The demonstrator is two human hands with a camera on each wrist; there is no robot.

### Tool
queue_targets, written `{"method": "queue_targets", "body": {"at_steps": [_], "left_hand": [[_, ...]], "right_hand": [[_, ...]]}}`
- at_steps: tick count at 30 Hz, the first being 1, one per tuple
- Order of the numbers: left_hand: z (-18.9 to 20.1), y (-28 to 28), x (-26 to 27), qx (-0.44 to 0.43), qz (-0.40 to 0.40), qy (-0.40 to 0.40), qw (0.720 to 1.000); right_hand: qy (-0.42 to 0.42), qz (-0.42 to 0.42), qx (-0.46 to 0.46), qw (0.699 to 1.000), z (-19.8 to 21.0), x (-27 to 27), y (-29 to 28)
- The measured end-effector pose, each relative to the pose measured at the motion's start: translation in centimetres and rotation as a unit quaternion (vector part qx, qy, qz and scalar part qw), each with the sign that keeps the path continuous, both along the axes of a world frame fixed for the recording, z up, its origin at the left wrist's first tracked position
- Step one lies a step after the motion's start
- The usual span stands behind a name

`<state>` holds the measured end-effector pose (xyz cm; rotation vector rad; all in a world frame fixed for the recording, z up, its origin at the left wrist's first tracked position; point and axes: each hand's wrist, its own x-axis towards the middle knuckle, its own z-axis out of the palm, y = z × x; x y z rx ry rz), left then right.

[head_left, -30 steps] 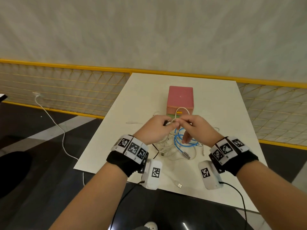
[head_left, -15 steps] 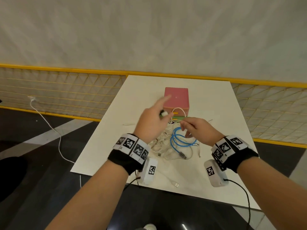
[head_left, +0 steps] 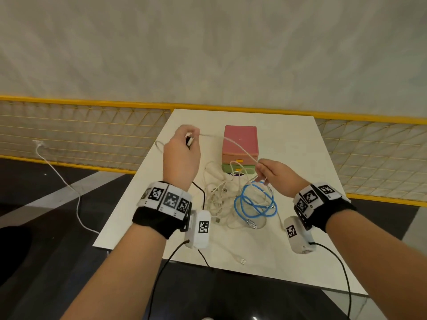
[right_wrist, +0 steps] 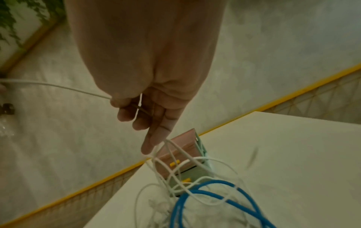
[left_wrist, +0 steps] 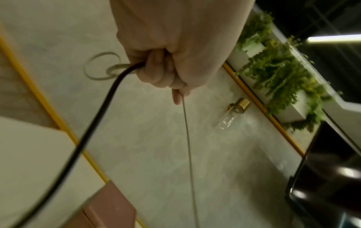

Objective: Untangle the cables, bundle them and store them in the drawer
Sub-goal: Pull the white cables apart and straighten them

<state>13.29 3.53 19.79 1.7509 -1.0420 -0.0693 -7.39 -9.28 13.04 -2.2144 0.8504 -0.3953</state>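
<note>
A tangle of white cables [head_left: 221, 199] lies on the white table [head_left: 295, 158], with a coiled blue cable [head_left: 254, 204] at its right. My left hand [head_left: 184, 146] is raised at the far left and grips one white cable [head_left: 233, 142] near its plug, along with a black cable [left_wrist: 97, 123]. That white cable runs taut to my right hand [head_left: 270, 172], which pinches it between thumb and fingers [right_wrist: 125, 108] above the pile. A small drawer box [head_left: 240, 144], pink above green, stands behind the tangle with its drawers closed.
A loose white plug end [head_left: 241, 260] lies near the table's front edge. A yellow-framed mesh fence [head_left: 80, 130] runs behind and beside the table. Another white cable [head_left: 69, 188] trails over the dark floor at the left.
My left hand has moved up and to the left, drawing the white cable out of the tangle. My right hand stays over the pile and the cable now stretches between both hands.
</note>
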Motion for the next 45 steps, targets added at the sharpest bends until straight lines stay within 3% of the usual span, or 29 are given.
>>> {"method": "queue_targets", "body": {"at_steps": [4,6,9,13,17,21,27,30,32,36,39,42,45], "left_hand": [[-0.8,0.0,-2.8,0.083,-0.125,-0.073,0.986],[-1.7,-0.9,-4.2,0.159,-0.191,-0.066,0.966],[-2.5,-2.0,-4.7,0.216,-0.214,-0.053,0.951],[-1.2,-2.4,-4.1,0.123,-0.184,-0.074,0.972],[1.3,-1.9,-3.0,-0.017,-0.117,-0.024,0.993],[2.7,-1.0,-1.4,-0.095,-0.055,0.053,0.993],[2.8,0.2,-0.8,-0.150,-0.004,0.089,0.985],[2.4,0.1,-0.1,-0.075,-0.003,0.063,0.995],[1.6,-0.2,-0.8,0.018,-0.054,0.005,0.998],[-1.2,-1.7,-3.4,0.209,-0.187,-0.102,0.955],[-2.4,-2.9,-3.3,0.303,-0.190,-0.125,0.925],[-1.9,-3.4,-2.7,0.293,-0.177,-0.143,0.929],[-0.7,-3.4,-2.4,0.199,-0.136,-0.145,0.960]], "right_hand": [[0.012,0.035,-0.067,0.997,1.4,1.3,0.2],[0.004,0.058,-0.092,0.994,2.2,2.0,0.7],[-0.019,0.073,-0.109,0.991,3.0,2.4,1.1],[-0.060,0.045,-0.043,0.996,1.9,2.8,0.8],[-0.029,-0.001,-0.004,1.000,-0.9,2.8,-0.2],[0.008,-0.013,0.014,1.000,-2.2,3.0,-0.9],[0.086,-0.007,0.000,0.996,-1.9,3.5,-2.0],[0.073,-0.012,0.004,0.997,-0.9,3.9,-1.7],[0.046,-0.015,0.000,0.999,-0.1,4.5,-1.1],[0.054,0.020,-0.092,0.994,1.7,5.2,0.2],[0.057,0.042,-0.150,0.986,2.3,4.9,0.6],[0.045,0.027,-0.111,0.992,1.5,4.4,0.4],[0.033,0.034,-0.045,0.998,-0.5,3.6,-0.1]]}}
